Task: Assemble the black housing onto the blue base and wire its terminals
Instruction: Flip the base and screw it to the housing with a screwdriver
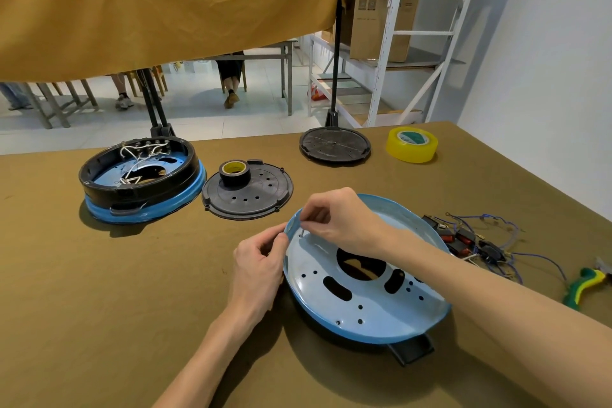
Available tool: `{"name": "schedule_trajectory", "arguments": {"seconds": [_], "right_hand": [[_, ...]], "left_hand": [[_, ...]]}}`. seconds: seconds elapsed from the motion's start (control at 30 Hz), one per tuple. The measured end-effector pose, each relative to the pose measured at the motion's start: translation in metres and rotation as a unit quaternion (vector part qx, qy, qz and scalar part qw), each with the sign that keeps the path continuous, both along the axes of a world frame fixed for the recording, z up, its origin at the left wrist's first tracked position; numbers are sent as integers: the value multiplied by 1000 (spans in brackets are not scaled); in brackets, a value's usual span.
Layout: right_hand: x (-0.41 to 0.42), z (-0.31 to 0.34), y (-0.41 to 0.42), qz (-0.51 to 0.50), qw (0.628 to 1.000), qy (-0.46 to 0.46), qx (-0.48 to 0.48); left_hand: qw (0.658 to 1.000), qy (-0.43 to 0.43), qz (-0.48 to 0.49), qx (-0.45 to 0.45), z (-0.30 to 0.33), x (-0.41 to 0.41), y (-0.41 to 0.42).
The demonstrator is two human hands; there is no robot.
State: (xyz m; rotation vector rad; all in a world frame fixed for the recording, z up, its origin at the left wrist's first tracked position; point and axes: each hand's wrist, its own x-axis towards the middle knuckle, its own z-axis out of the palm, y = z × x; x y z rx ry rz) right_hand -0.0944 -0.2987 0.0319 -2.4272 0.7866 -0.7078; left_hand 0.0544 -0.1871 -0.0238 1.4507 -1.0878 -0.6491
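Olive tabletop (99, 308): I see my right hand (341, 219) pinching a screw (303, 232) inside the blue base (364, 301) (left hand (261, 262) grips its rim).

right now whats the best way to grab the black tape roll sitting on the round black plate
Probably from above: the black tape roll lies flat on the black plate, hole up, sides free. Close fingers across its outer wall, or hook one into the yellow-lined core.
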Motion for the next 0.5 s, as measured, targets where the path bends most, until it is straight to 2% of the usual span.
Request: {"name": "schedule_trajectory", "arguments": {"seconds": [0.3, 0.5], "right_hand": [[10, -2, 5, 27, 997, 46, -56], [4, -3, 3, 33, 999, 29, -9]], "left_hand": [[999, 32, -33, -7, -3, 11, 0], [998, 41, -47, -8, -5, 13, -1]]}}
